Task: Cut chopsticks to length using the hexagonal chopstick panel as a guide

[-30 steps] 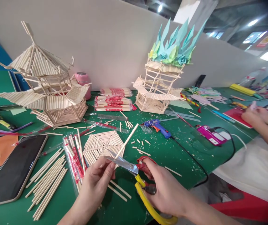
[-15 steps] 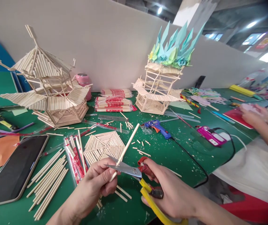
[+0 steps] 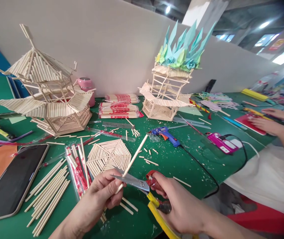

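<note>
Between thumb and fingers, my left hand (image 3: 107, 191) pinches a wooden stick (image 3: 136, 153) that slants up to the right. My right hand (image 3: 179, 202) is closed around the yellow and red handles of a pair of scissors (image 3: 134, 182). Its blades lie across the stick, just above my left fingertips. Behind them a hexagonal panel of sticks (image 3: 109, 154) rests on the table. Loose sticks (image 3: 49, 196) and an open plastic pack of red-wrapped chopsticks (image 3: 76, 169) lie to the left.
Two stick pavilions, one plain (image 3: 57, 109) and one topped with folded paper (image 3: 164, 106), stand at the back. A blue glue gun (image 3: 165, 134), a pink power strip (image 3: 223, 142) and a phone (image 3: 17, 182) lie around. A co-worker's hands (image 3: 263, 124) are at right.
The stick and scissors keep nearly the same pose in my hands. The view has shifted slightly. At right, the co-worker's hands have lowered onto the red item.
</note>
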A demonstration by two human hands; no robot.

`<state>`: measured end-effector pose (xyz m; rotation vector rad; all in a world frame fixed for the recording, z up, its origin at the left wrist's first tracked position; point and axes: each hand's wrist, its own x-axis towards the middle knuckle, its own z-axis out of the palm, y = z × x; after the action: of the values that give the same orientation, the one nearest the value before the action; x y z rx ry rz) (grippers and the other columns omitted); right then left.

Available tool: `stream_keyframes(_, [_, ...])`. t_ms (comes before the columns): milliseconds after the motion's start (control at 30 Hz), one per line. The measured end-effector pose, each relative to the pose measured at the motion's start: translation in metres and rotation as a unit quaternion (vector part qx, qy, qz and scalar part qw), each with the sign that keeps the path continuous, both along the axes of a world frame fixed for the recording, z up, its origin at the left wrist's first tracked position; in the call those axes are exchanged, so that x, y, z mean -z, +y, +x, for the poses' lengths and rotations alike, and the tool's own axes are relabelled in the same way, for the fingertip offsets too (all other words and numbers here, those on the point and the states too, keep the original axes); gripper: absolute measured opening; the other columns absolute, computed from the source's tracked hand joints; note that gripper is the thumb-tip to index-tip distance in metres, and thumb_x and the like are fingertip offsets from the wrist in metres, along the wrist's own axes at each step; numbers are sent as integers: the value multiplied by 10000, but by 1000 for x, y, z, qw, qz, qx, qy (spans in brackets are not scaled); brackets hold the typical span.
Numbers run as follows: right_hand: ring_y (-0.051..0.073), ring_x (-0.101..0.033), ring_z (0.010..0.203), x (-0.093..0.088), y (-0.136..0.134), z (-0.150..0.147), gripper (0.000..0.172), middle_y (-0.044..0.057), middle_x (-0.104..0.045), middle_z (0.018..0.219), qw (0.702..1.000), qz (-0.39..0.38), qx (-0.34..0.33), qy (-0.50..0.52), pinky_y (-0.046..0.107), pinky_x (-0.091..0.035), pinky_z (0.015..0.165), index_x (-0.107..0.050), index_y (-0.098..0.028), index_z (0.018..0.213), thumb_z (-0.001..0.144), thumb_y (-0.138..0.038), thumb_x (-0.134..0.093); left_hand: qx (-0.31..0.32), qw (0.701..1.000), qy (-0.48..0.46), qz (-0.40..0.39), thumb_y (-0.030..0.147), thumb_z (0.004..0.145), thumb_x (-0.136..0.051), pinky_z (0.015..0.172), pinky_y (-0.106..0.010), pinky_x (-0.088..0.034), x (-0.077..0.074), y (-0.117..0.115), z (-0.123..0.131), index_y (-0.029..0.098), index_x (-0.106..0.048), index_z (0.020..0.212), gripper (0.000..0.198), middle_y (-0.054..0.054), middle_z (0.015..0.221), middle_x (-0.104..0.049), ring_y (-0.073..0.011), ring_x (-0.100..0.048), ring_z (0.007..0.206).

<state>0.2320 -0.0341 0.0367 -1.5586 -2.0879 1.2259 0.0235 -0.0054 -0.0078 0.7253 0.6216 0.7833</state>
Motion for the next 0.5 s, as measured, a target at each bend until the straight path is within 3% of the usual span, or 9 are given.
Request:
stream_keyframes(167, [191,-576,731,4,-1,0,291,45,-618,834,998,16,27,-58,253,-448,604,-394,-212,888,671,-240,-586,-47,995,84,39,426,746,-622,412,-188,-143,-5,1,4,154,-563,677,287,82,474,-350,-39,-235,425])
stream_keyframes(300, [209,-589,786,0,0,-4,286,66,-622,884,998,7,34,-56,273,-459,646,-400,-205,902,693,-270,-584,-107,980,154,65,491,682,-651,433,-170,-251,-6,-1,10,154,-570,640,349,66,549,-373,-52,-293,472])
stream_keyframes(500, [199,-612,771,1,1,-8,221,52,-629,843,999,7,34,-28,247,-459,623,-391,-211,848,705,-215,-560,-141,934,279,173,426,822,-498,595,-214,-382,3,-7,7,189,-562,717,267,14,669,-467,-122,-398,636])
